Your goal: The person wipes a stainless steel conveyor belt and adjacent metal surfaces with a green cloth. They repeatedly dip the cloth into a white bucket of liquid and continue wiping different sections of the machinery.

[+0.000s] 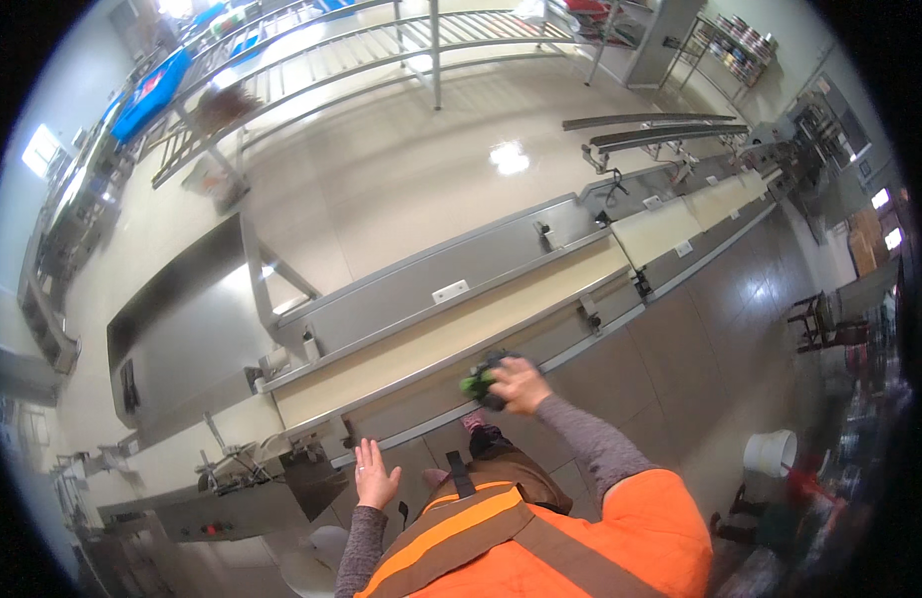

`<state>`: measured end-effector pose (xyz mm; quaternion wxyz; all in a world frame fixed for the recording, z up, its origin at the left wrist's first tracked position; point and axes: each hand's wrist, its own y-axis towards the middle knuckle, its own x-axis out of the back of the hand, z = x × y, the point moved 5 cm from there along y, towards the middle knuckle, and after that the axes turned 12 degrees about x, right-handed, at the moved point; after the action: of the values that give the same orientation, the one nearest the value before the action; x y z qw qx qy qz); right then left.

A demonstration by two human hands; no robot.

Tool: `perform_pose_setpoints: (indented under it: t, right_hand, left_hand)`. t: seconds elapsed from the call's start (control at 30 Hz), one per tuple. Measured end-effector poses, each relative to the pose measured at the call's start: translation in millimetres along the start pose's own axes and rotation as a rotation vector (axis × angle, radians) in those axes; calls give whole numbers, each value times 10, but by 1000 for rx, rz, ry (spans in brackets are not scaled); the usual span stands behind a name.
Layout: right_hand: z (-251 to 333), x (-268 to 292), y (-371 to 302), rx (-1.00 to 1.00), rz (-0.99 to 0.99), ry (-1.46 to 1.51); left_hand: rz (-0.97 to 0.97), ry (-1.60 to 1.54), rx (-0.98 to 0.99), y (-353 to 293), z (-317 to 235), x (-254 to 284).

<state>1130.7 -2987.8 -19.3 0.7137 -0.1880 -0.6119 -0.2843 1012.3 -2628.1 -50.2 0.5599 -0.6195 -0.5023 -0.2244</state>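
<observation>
My right hand (522,386) is closed around a dark object with bright green parts (486,383), held out over the near side of the conveyor. Its exact kind is too small and blurred to tell. To the left, my left hand (375,475) is raised with its fingers stretched out, holding nothing. It is nearest to the near rail of the conveyor. The pale conveyor belt (461,327) runs from lower left to upper right in front of me, between metal side rails.
A steel table (187,329) stands beyond the conveyor at left. Roller racks (381,65) cross the back, with a blue crate (152,95) on the left. A white bucket (770,453) and brown stools (824,321) are on the right. Metal brackets (640,282) stick out from the near rail.
</observation>
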Motion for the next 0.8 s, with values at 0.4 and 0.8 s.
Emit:
perform_pose_setpoints:
  t: [0.4,0.8]
  right_hand:
    - [-185,-128,104,-628,6,8]
    - [-2431,610,-2014,-1273,-165,-87]
  left_hand:
    - [248,141,112,160,-289,-4]
    - [327,28,157,243,-297,-96]
